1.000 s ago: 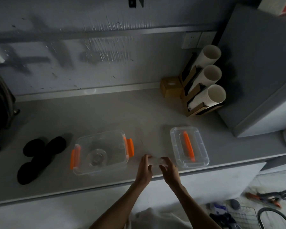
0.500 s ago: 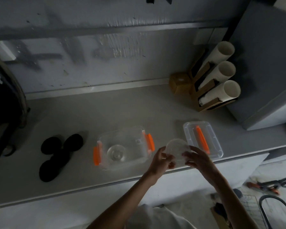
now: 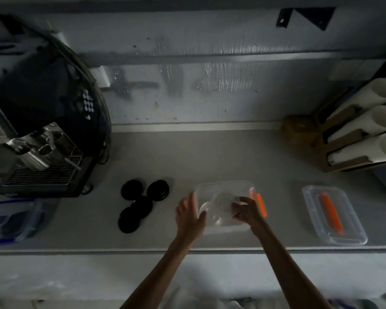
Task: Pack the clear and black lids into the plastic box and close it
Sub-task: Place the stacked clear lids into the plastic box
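Lowering a round clear plastic lid (image 3: pixel 224 202) into the transparent orange-latched box (image 3: pixel 243 186), your right hand (image 3: pixel 246 211) pinches it, left hand (image 3: pixel 188 216) steadies the box wall; next, fetch the black lids (image 3: pixel 140 204).

The scene is dim and grey, with soft glare streaking the wall (image 3: pixel 221 70). Edges bow from the wide lens. The coffee machine (image 3: pixel 42 121) and cup tubes (image 3: pixel 374 121) look blurred.

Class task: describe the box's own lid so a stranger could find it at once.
Start at the grey counter and go right of the open plastic box. The box lid lies flat near the front edge, rectangular and clear, with one long orange handle; the black lids are round.
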A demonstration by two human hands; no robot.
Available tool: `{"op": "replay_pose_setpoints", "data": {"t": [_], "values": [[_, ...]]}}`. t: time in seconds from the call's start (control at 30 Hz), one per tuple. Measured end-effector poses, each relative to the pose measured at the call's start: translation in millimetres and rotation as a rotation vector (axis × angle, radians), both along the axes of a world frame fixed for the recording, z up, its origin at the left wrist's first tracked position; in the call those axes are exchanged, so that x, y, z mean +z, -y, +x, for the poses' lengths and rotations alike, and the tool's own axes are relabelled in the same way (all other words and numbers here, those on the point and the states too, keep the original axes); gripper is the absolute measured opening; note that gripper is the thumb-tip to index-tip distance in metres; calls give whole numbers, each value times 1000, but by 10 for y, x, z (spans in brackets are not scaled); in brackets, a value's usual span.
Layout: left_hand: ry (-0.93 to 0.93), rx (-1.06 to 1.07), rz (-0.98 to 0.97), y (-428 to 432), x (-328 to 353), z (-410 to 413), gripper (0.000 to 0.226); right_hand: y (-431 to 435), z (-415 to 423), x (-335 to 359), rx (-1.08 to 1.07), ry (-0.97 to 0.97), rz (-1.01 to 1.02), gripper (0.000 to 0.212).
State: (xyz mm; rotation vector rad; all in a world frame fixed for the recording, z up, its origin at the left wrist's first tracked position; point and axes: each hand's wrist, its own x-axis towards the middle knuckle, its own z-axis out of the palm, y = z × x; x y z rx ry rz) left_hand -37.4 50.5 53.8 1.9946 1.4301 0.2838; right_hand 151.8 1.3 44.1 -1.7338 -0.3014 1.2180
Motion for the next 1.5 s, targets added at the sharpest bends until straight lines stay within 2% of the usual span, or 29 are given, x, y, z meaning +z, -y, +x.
{"op": "replay_pose_setpoints", "data": {"t": [0.07, 0.2, 0.27, 0.33, 0.4, 0.57, 0.73, 0.83, 0.9, 1.0, 1.13, 1.27, 1.5], "values": [[-92, -47, -111, -36, -132, -53, 89, -165, -76, -121, 87, 94, -88, 27], [52, -60, -209, 34, -216, -68, 88, -405, -263, -278, 270, 291, -228, 32], [110, -58, -233, 54, -203, -79, 89, -457, -341, -302, 357, 463, -320, 33], [152, -60, -215, 58, -171, -89, 88, -452, -394, -287, 446, 662, -402, 34], [161, -80, -172, 51, -173, -91, 87, -415, -428, -277, 475, 722, -429, 35], [103, -94, -150, 68, -193, -52, 86, -371, -415, -227, 524, 665, -524, 41], [76, -82, -156, 52, -213, -36, 84, -454, -341, -98, 393, 294, -561, 48], [72, -71, -164, 43, -226, -19, 84, -451, -286, -49, 368, 217, -566, 47], [75, -37, -185, 46, -225, 2, 84, -404, -251, -73, 373, 178, -475, 44], [82, 1, -196, 49, -219, 32, 85, -354, -220, -68, 444, 176, -375, 42], [81, 32, -221, 52, -228, 59, 84, -449, -259, 27, 519, 220, -541, 44], [77, 72, -244, 58, -209, 84, 84, -495, -237, 22, 646, 212, -538, 48], [66, 182, -235, 85, -193, 130, 73, -426, -149, 10, 652, 237, -493, 50]]}}
